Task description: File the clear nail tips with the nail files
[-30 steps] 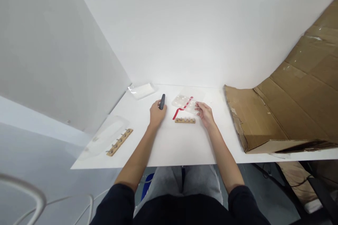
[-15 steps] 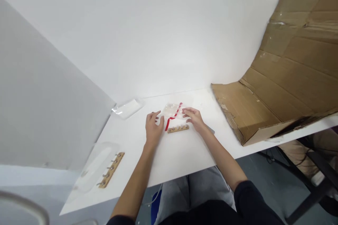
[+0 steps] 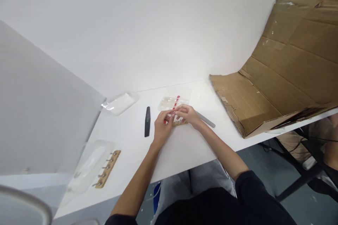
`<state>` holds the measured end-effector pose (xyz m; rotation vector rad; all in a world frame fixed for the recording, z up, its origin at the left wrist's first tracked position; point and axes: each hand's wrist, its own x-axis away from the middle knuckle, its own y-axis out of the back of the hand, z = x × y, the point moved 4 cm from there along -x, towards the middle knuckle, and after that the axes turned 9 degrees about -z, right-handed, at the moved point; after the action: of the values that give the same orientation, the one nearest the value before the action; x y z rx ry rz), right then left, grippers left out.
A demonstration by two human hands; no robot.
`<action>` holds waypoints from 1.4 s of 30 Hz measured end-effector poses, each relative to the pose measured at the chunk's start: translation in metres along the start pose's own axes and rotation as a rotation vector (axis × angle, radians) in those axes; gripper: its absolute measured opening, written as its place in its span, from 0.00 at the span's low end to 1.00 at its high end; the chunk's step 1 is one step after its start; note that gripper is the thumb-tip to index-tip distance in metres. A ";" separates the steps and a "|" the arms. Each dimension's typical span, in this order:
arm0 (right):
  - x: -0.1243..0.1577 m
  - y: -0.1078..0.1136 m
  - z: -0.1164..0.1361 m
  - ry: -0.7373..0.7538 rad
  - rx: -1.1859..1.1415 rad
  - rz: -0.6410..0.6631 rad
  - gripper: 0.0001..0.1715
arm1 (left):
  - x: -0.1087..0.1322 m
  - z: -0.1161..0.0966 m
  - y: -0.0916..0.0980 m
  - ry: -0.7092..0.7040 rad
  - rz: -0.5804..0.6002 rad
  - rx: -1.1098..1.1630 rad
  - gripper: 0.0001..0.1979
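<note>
My left hand (image 3: 163,126) and my right hand (image 3: 187,114) meet over the middle of the table, fingertips pinched together at one spot. Whatever lies between them is too small to make out. Just below the fingers is a small wooden strip with pegs (image 3: 180,123), partly covered by my hands. A red ribbon-like strip (image 3: 176,101) runs behind the fingertips across a clear plastic bag (image 3: 166,103) with small pale pieces. Left of my left hand lies a flat black nail-file-shaped tool (image 3: 147,122). A grey flat stick (image 3: 206,119) rests beside my right wrist.
At the left, a second wooden strip with metal pegs (image 3: 107,169) lies by a clear plastic tray (image 3: 91,168). Another clear package (image 3: 120,103) sits near the back wall. Open cardboard (image 3: 237,91) stands on the right. Beyond it, part of a seated person (image 3: 295,144) shows.
Both hands have come together over the wooden strip, their fingertips now touching. With my left hand shifted right, the black tool shows fully. More of the grey stick is visible.
</note>
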<state>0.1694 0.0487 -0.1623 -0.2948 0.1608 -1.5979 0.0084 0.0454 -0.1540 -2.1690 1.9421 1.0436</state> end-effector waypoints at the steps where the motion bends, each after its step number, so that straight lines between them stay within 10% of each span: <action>1: 0.000 0.000 -0.001 -0.001 0.006 0.000 0.21 | 0.000 0.000 0.000 0.021 -0.004 0.012 0.13; 29: -0.002 0.011 0.006 0.143 0.207 -0.220 0.21 | -0.003 0.008 -0.005 0.286 -0.065 0.233 0.13; 42: -0.018 0.111 0.051 0.463 0.703 -0.607 0.13 | -0.004 0.004 -0.006 0.309 -0.049 0.320 0.14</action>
<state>0.2908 0.0649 -0.1464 0.6346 -0.1597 -2.1872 0.0125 0.0524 -0.1573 -2.2781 1.9900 0.3695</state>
